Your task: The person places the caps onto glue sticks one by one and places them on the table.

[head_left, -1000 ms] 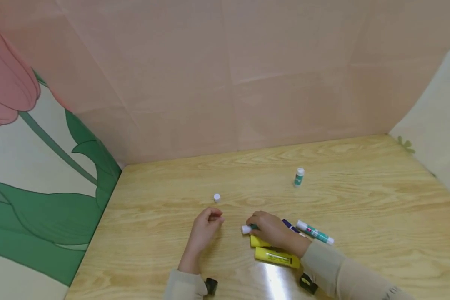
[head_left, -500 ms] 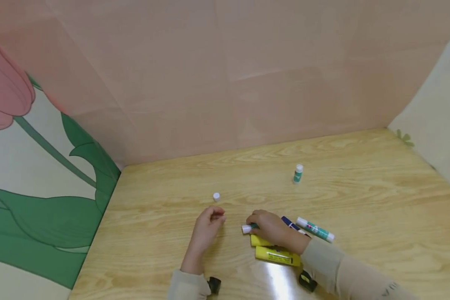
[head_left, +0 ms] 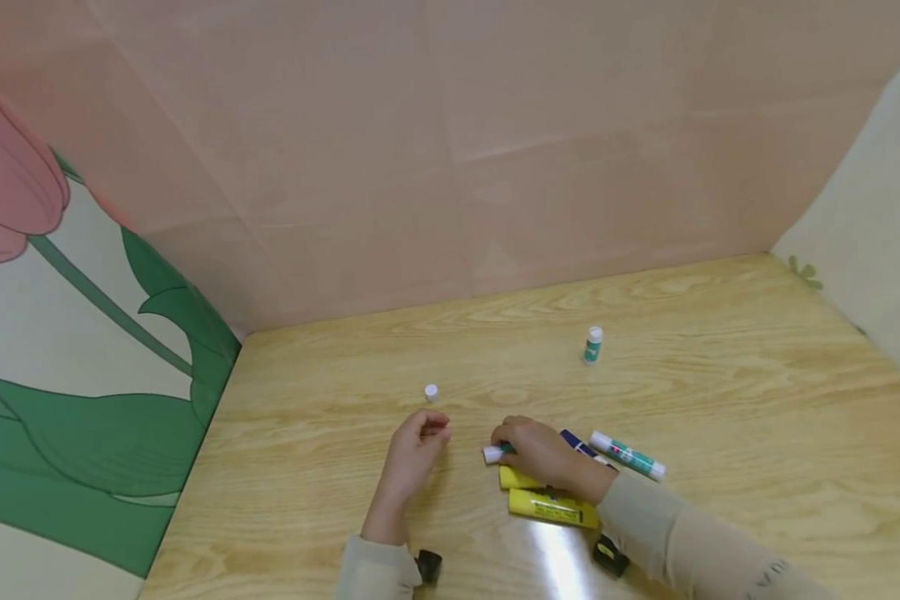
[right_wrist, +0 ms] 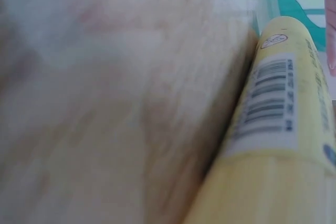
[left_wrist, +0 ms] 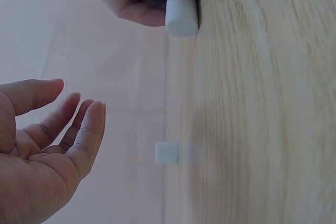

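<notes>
My right hand (head_left: 536,450) grips a glue stick (head_left: 492,455) lying at the table; its white end and a bit of green body show, the rest is under the hand. Close by lie two yellow glue sticks (head_left: 552,507), one partly covered by the hand. A barcode label shows on a yellow glue stick (right_wrist: 268,103) in the right wrist view. My left hand (head_left: 412,454) holds nothing, its fingers loosely bent in the left wrist view. Just beyond it a small white cap (head_left: 431,392) stands on the table.
A small green-and-white glue stick (head_left: 593,345) stands upright farther back. To the right of my right hand lie a green-and-white glue stick (head_left: 627,456) and a dark blue one (head_left: 579,443). A pinkish sheet (head_left: 450,167) hangs behind the wooden table (head_left: 307,400).
</notes>
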The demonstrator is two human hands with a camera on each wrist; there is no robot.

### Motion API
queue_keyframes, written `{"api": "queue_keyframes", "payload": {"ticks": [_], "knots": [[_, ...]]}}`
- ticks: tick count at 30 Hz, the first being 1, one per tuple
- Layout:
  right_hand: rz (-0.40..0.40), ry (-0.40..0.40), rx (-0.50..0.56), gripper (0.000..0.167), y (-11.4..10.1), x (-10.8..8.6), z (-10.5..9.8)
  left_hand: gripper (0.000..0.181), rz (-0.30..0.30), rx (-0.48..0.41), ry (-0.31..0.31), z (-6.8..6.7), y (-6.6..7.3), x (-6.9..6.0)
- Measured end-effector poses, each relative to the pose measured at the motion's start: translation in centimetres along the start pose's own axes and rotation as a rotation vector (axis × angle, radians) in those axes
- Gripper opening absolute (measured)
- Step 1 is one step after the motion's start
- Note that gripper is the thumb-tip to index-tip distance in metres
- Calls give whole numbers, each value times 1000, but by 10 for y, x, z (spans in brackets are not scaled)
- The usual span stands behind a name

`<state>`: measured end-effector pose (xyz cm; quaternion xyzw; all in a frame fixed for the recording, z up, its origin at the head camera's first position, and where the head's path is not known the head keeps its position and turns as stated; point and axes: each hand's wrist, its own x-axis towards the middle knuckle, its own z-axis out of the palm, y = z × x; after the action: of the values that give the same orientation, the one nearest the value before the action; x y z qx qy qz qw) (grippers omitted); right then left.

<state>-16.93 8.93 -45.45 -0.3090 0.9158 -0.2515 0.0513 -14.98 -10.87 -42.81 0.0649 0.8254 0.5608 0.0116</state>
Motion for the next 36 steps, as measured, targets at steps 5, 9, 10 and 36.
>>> {"api": "queue_keyframes", "payload": {"ticks": [5,9,10,36], "knots": [[-26,23,10,14,2,-2,-2,18,-13,24,6,-1,0,1],[-33,36,41,15,3,-2,-6,17,-18,47,11,-3,-4,2],[-28,33,45,16,4,-2,-7,17,-20,54,9,-4,-5,2],[99,160,160,23,26,-7,-39,19,-72,141,-2,-15,-27,4]]}}
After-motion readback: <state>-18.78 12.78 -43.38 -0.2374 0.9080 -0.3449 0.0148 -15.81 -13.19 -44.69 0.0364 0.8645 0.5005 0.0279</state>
